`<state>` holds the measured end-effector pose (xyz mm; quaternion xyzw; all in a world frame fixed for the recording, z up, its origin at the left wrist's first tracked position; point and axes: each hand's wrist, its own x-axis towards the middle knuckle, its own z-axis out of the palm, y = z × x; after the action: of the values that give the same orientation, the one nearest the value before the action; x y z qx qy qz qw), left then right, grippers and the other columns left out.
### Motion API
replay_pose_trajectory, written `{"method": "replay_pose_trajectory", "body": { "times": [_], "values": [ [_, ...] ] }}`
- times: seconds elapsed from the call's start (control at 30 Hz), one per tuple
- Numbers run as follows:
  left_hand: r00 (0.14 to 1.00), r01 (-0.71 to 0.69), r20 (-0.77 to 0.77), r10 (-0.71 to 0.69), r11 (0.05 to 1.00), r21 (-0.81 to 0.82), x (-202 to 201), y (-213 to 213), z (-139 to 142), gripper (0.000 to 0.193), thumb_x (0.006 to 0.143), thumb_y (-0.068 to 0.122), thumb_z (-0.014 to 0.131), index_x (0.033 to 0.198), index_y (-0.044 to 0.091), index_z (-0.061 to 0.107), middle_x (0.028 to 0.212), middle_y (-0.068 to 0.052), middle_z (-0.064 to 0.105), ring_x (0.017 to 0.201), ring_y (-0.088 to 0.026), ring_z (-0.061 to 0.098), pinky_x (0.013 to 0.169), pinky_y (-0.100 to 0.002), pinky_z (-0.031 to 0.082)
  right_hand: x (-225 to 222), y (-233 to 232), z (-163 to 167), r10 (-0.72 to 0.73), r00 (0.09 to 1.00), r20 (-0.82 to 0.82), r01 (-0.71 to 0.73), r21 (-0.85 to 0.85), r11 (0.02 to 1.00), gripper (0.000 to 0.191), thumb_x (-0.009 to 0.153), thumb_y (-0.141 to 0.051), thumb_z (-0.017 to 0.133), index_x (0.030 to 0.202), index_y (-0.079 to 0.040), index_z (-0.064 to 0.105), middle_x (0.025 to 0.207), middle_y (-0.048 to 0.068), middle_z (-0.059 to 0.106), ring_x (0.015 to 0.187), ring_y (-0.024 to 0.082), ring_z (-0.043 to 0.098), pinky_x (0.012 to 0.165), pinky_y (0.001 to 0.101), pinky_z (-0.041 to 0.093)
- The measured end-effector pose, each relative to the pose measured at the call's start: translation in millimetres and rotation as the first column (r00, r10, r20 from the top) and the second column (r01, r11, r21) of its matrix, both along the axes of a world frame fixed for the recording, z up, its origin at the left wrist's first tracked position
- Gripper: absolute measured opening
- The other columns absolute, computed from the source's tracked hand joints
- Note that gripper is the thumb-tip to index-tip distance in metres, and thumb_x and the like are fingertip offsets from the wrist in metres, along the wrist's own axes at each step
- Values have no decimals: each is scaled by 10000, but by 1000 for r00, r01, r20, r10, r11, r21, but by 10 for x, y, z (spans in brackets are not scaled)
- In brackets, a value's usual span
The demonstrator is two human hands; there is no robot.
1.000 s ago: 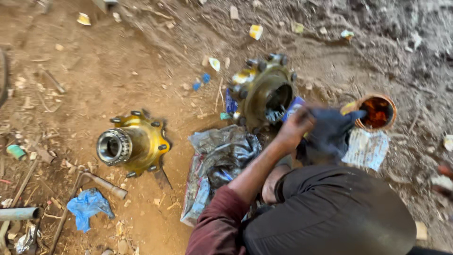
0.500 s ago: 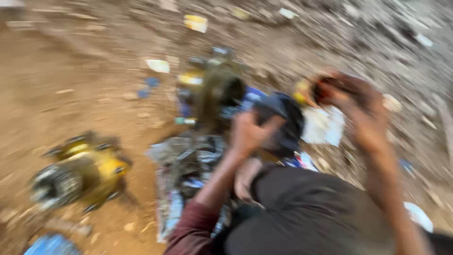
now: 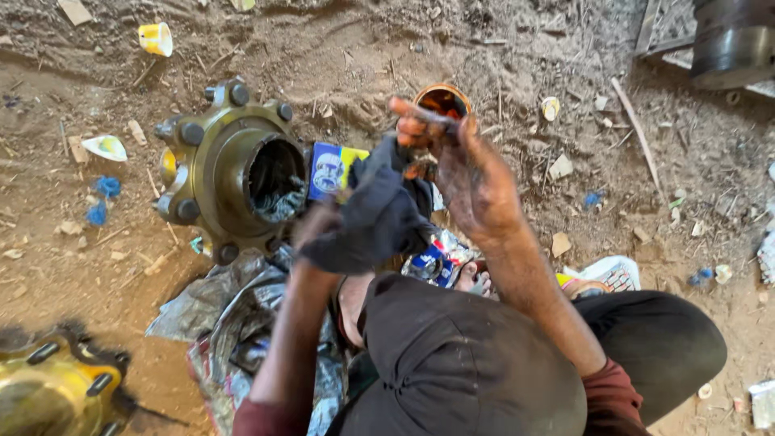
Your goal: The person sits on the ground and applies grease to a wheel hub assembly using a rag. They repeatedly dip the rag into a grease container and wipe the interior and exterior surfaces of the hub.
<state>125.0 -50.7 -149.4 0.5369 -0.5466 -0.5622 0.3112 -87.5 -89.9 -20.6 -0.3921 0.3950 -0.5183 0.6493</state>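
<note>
**Dark cloth held between two hands beside a wheel hub**

The dark cloth [image 3: 375,214] sits bunched in the middle of the view, above the person's knees, just right of the greenish-yellow wheel hub [image 3: 230,169] lying on the dirt ground [image 3: 73,242]. The left hand [image 3: 323,230] is under the cloth and closed into it, mostly hidden by the folds. The right hand [image 3: 464,173], smeared with dark grease, is raised just beside the cloth's upper right edge; its fingers are half curled and pinch a thin stick [image 3: 424,113] at the fingertips. Directly behind those fingertips stands a small round tin [image 3: 442,98] with an orange rim.

A blue and yellow package [image 3: 331,168] lies between hub and cloth. Crumpled grey plastic sheeting [image 3: 230,311] spreads below the hub. A second yellow hub [image 3: 52,391] shows at the bottom left corner.
</note>
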Motion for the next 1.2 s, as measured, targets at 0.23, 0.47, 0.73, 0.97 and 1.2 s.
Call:
{"method": "replay_pose_trajectory", "body": {
  "times": [0.23,0.47,0.73,0.97,1.2],
  "values": [
    [664,642,447,-599,763,69,-102,381,-328,439,926,239,758,1297,40,632,1125,-145,666,1049,-280,658,917,-410,530,-180,107,-214,-31,997,-73,40,123,992,534,1064,-560,464,1268,-114,678,1376,121,631,1199,181,595,895,385,509],
    [975,206,-79,-206,978,-8,130,86,-216,447,929,176,755,1320,36,589,1191,-118,649,1110,-247,641,979,-386,520,-237,139,-349,16,989,-150,-7,61,998,532,1159,-545,468,1270,-77,695,1468,124,632,1202,189,600,869,363,494],
    [639,-427,-578,508,859,282,-276,-178,-432,470,931,103,752,1345,31,540,1266,-86,629,1179,-210,622,1050,-358,508,-116,197,-459,-90,991,-100,110,221,969,647,1070,-578,331,1250,-100,729,1506,112,579,1354,247,552,1056,393,443],
    [846,-460,-432,313,838,-294,-646,-43,-242,508,875,16,790,1322,3,550,1280,-88,633,1209,-203,626,1086,-344,495,-70,415,-655,-121,991,-57,130,192,973,866,1072,-690,252,1260,32,691,1629,50,512,1479,244,470,1082,386,385],
    [905,-387,-343,253,825,-411,-600,-84,83,389,892,-20,785,1265,-17,678,1265,-124,717,1231,-254,692,1143,-389,513,51,446,-562,-119,989,-85,129,121,984,900,1088,-707,308,1654,-9,365,1454,180,615,1504,276,481,1322,459,321]
  ]
}}
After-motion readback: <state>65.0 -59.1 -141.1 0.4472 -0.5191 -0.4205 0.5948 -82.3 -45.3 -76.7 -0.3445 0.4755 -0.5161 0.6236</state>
